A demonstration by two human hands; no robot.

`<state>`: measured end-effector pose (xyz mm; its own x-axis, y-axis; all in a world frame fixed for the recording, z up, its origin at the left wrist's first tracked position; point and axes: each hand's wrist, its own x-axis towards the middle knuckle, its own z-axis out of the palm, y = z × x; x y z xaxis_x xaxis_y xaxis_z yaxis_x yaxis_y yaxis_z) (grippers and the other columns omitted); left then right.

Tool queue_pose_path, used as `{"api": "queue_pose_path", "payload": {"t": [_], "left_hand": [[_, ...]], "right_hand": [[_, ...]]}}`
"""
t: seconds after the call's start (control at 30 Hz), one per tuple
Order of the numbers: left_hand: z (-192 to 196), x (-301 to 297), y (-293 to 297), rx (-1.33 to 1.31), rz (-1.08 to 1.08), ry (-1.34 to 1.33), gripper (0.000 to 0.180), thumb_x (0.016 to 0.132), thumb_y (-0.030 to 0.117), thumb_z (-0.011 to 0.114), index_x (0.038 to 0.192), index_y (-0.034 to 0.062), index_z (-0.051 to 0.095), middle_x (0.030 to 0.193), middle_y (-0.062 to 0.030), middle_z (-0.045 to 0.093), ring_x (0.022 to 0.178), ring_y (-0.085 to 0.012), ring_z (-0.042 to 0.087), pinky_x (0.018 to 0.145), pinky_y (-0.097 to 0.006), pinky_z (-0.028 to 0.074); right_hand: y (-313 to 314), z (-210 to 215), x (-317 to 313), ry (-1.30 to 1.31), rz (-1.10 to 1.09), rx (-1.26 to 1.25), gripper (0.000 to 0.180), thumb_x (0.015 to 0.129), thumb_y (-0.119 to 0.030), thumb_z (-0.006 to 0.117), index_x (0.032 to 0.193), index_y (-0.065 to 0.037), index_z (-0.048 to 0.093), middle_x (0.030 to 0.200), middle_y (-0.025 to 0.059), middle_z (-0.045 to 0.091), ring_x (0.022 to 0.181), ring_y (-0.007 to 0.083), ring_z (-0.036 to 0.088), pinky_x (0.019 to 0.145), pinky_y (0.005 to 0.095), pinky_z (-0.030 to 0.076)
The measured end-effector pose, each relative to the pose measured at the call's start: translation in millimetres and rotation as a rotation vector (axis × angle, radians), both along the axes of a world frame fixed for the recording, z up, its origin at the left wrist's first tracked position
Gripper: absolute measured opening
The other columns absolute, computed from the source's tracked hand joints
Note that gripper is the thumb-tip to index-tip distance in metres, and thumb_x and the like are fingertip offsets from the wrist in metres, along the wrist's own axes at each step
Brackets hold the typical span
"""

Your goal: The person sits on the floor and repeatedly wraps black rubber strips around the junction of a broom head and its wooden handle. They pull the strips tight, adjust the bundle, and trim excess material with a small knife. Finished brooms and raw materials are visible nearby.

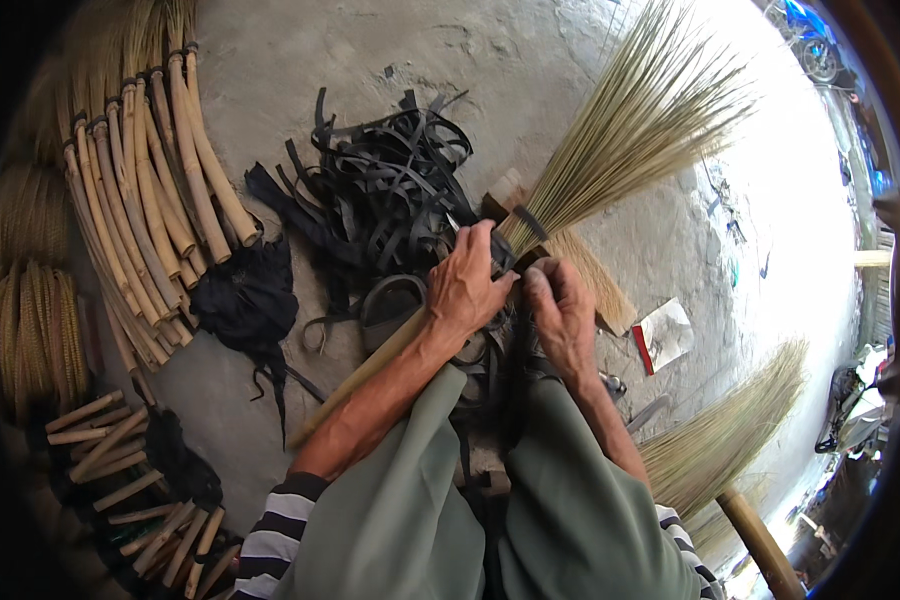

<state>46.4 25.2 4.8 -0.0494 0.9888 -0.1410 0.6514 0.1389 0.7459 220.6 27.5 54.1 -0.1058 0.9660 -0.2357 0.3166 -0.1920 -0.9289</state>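
Observation:
Across my lap lies a broom point(625, 135), its straw bristles fanned out to the upper right and its pale bamboo handle point(395, 345) running under my left forearm. My left hand point(465, 280) is closed round the neck of the broom, where the straw meets the handle. Close beside it, my right hand point(563, 308) has its fingers pinched on a dark strip at the broom's neck. A black band point(530, 222) circles the base of the bristles. Behind the neck lies a wooden board point(592, 275). The far ends of the strip are hidden by my hands.
A tangled heap of black rubber strips point(395, 165) sits ahead. At left are bamboo-handled brooms point(150, 200), a black cloth point(245, 290), cut bamboo pieces point(115, 440) and a bundle of straw-coloured strands point(35, 335). Another broom point(730, 430) and a white-and-red packet point(663, 335) lie at right.

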Motion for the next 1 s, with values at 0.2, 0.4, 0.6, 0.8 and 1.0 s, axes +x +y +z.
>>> {"api": "queue_pose_path", "payload": {"t": [0.2, 0.4, 0.6, 0.8, 1.0], "left_hand": [[5, 3, -1, 0.097, 0.038, -0.068, 0.073, 0.089, 0.009, 0.084, 0.155, 0.0052, 0.055, 0.136, -0.0243, 0.064, 0.123, -0.0492, 0.069, 0.101, -0.054, 0.058], [5, -7, -2, 0.091, 0.008, -0.301, 0.054, 0.095, 0.012, 0.074, 0.146, -0.0007, 0.062, 0.137, -0.0272, 0.067, 0.124, -0.0491, 0.069, 0.103, -0.053, 0.059], [0, 5, 15, -0.154, 0.044, -0.077, 0.06, 0.115, 0.059, 0.051, 0.121, 0.003, 0.073, 0.097, -0.0325, 0.078, 0.103, -0.059, 0.074, 0.088, -0.063, 0.059], [-15, 1, 30, -0.237, 0.082, -0.063, 0.079, 0.116, 0.073, 0.04, 0.107, 0.0018, 0.072, 0.101, -0.034, 0.077, 0.104, -0.0601, 0.072, 0.087, -0.065, 0.056], [-20, -4, 24, -0.182, 0.07, -0.138, 0.079, 0.118, 0.072, 0.041, 0.108, -0.0009, 0.072, 0.094, -0.0314, 0.072, 0.095, -0.0592, 0.069, 0.082, -0.06, 0.054]], "right_hand": [[-17, -20, -10, -0.257, 0.034, 0.13, 0.03, 0.108, -0.025, 0.077, 0.12, -0.001, 0.063, 0.102, 0.0204, 0.069, 0.09, 0.0385, 0.072, 0.081, 0.0461, 0.058], [-11, -22, -8, -0.347, 0.06, 0.259, 0.021, 0.109, -0.019, 0.072, 0.112, -0.002, 0.06, 0.099, 0.0243, 0.067, 0.092, 0.0487, 0.07, 0.078, 0.0552, 0.054], [-6, -27, -4, -0.298, 0.121, 0.269, 0.017, 0.108, -0.014, 0.07, 0.108, -0.002, 0.057, 0.095, 0.0238, 0.063, 0.09, 0.0479, 0.068, 0.078, 0.0547, 0.054], [-2, -27, -4, -0.324, 0.204, 0.374, 0.017, 0.104, -0.01, 0.07, 0.105, -0.003, 0.054, 0.093, 0.0223, 0.061, 0.088, 0.0473, 0.067, 0.076, 0.0544, 0.053], [-5, -33, -5, -0.276, 0.203, 0.359, 0.018, 0.106, -0.014, 0.069, 0.106, -0.003, 0.055, 0.093, 0.0224, 0.062, 0.087, 0.0477, 0.066, 0.076, 0.0525, 0.053]]}}
